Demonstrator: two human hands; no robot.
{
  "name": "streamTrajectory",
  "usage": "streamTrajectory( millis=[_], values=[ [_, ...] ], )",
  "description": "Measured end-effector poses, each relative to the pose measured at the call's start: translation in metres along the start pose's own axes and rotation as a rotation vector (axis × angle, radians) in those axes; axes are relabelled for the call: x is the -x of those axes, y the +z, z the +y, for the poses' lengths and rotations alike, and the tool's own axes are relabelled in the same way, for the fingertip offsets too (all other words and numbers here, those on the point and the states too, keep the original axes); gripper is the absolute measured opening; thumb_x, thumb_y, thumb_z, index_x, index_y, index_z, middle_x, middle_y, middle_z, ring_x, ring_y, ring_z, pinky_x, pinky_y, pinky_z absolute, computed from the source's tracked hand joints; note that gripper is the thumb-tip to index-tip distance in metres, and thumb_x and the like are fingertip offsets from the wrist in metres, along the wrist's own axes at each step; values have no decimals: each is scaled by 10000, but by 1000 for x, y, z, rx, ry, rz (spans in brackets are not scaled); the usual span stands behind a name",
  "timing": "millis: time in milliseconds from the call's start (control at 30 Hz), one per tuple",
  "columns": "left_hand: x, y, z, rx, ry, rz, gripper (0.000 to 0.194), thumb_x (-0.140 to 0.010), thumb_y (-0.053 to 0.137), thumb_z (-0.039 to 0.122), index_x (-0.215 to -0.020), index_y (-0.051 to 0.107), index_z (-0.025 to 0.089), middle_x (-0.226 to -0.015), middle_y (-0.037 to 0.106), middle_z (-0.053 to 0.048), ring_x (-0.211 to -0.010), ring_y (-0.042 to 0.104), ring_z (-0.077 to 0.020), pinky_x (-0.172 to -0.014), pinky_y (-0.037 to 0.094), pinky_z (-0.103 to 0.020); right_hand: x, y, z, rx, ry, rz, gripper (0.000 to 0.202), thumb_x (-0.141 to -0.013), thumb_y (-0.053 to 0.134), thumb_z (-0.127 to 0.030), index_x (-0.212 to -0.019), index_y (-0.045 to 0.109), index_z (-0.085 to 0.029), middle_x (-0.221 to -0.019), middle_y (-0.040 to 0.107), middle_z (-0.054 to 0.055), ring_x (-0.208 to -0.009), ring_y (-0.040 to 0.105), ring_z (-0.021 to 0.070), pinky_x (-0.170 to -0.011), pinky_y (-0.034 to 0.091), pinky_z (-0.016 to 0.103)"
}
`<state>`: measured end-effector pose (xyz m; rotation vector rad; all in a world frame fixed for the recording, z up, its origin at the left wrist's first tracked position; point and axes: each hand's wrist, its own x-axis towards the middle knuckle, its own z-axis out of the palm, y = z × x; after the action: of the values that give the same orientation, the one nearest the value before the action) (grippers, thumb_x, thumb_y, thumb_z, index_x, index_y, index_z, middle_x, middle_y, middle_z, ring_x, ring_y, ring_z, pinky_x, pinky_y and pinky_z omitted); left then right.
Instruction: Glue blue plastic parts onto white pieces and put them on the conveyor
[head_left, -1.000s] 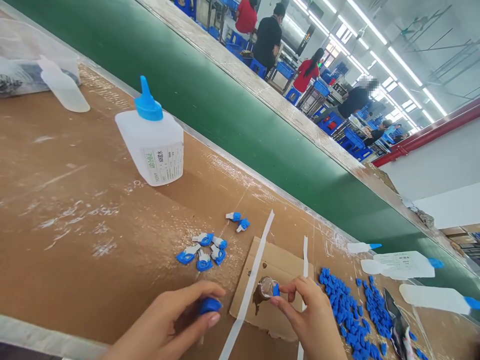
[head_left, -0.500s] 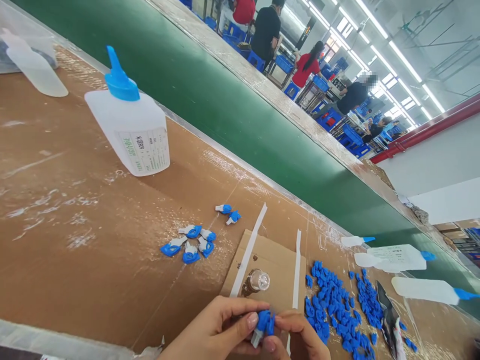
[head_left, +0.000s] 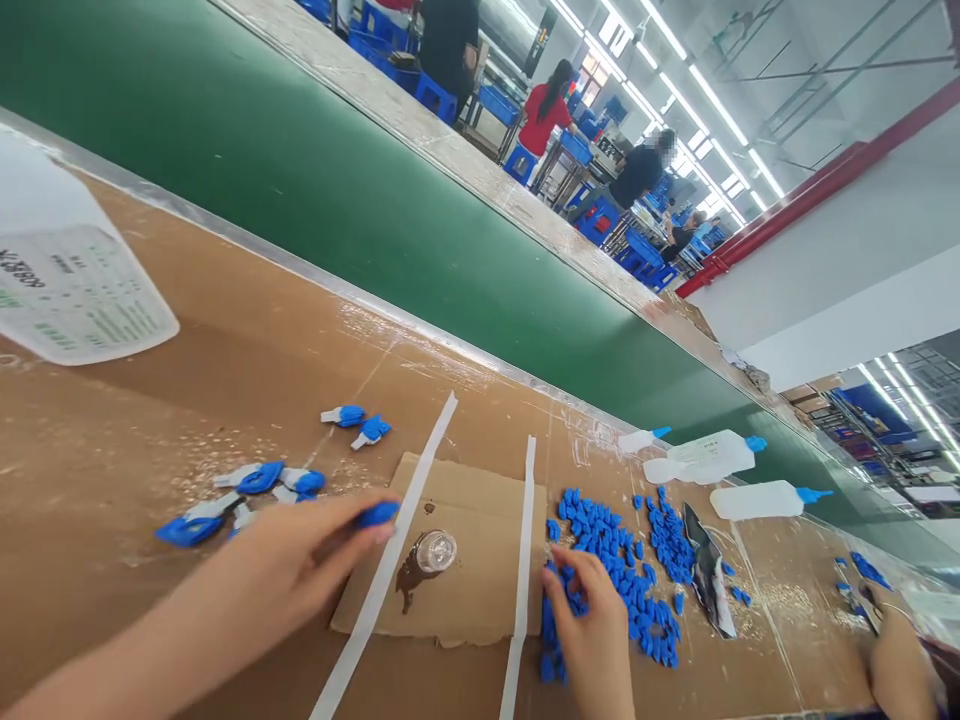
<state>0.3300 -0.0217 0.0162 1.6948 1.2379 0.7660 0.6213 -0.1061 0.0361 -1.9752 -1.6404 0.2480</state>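
My left hand (head_left: 330, 550) is closed, with a small blue plastic part (head_left: 379, 514) pinched between thumb and fingers at the left tape strip. Most of that part is hidden by the fingers. Near it lie several blue-and-white assembled parts (head_left: 259, 478), some behind my wrist. My right hand (head_left: 589, 610) hovers at the left edge of a heap of loose blue parts (head_left: 604, 530), its thumb and forefinger apart. Between my hands, a small clear cup (head_left: 436, 551) stands on a cardboard sheet (head_left: 480, 510) beside a dark wet stain.
A large white glue bottle (head_left: 82, 270) stands at the left. Several blue-tipped squeeze bottles (head_left: 709, 457) lie at the back right, near a dark torn wrapper (head_left: 709, 570). Another person's hand (head_left: 896, 640) works at the far right. A green conveyor belt (head_left: 360, 210) runs behind the table.
My hands have parted: the left moved left with a blue part, the right moved to the loose heap. The view has shifted right, bringing another person's hand into sight.
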Motion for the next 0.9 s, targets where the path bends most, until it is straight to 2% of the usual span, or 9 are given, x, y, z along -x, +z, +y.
streamTrajectory(
  millis=[100,167,233,333,433,533,700,800,900],
  values=[
    [-36,-25,-7,-361,138,-6,433,-810,446,544,-871,761,252,-901,762,-91,-908,683,-328,-816,570,-429,-29,-7,24,90,-11,-87,260,-844,546,-304,-976,751,-215,-974,725,102,-880,675,260,-787,553,394],
    [-57,-33,-12,-534,161,-75,432,-809,411,476,-863,760,227,-889,719,-125,-935,660,-348,-799,568,-472,-40,-5,30,76,-41,-117,266,-826,517,-268,-927,759,-222,-982,727,100,-901,682,259,-802,554,399],
    [-70,-35,-16,-611,147,-115,442,-820,374,390,-961,747,200,-923,694,-142,-940,656,-342,-768,573,-467,-45,-3,31,51,-69,-128,259,-806,501,-242,-847,756,-234,-937,738,84,-880,692,246,-794,560,385],
    [-78,-35,-19,-614,149,-78,475,-848,344,351,-1134,684,184,-1078,667,-152,-1044,626,-334,-846,554,-455,-45,-3,32,47,-85,-99,285,-801,459,-235,-808,744,-239,-930,747,81,-893,690,246,-817,555,400],
    [-71,-35,-22,-537,199,-9,475,-883,348,418,-1170,657,199,-1191,634,-137,-1113,595,-318,-941,513,-441,-41,-6,33,89,-46,-5,307,-850,442,-308,-841,735,-217,-972,726,119,-923,671,269,-821,544,430],
    [-53,-40,-31,-430,229,84,480,-920,339,498,-1178,649,238,-1210,624,-104,-1108,599,-292,-981,484,-436,-36,-7,34,130,16,53,322,-882,482,-418,-872,728,-211,-871,721,102,-799,665,253,-732,548,395],
    [-15,-70,-44,-381,112,231,481,-904,367,600,-1083,679,281,-1072,706,-61,-937,679,-250,-821,547,-311,-36,-4,39,154,101,19,501,-788,537,-655,-787,751,-202,-760,748,103,-663,675,260,-640,570,397],
    [3,-85,-41,-400,103,204,420,-925,411,540,-1048,696,257,-1004,734,-53,-912,701,-225,-799,554,-275,-43,-1,47,162,138,-17,621,-728,490,-764,-759,765,-208,-785,769,118,-651,700,281,-643,592,437],
    [14,-80,-36,-485,205,143,319,-953,432,374,-1047,705,239,-940,726,-53,-867,702,-206,-788,563,-284,-52,1,52,166,116,-53,707,-690,461,-843,-791,770,-215,-775,770,101,-650,714,283,-634,608,439]
  ],
)
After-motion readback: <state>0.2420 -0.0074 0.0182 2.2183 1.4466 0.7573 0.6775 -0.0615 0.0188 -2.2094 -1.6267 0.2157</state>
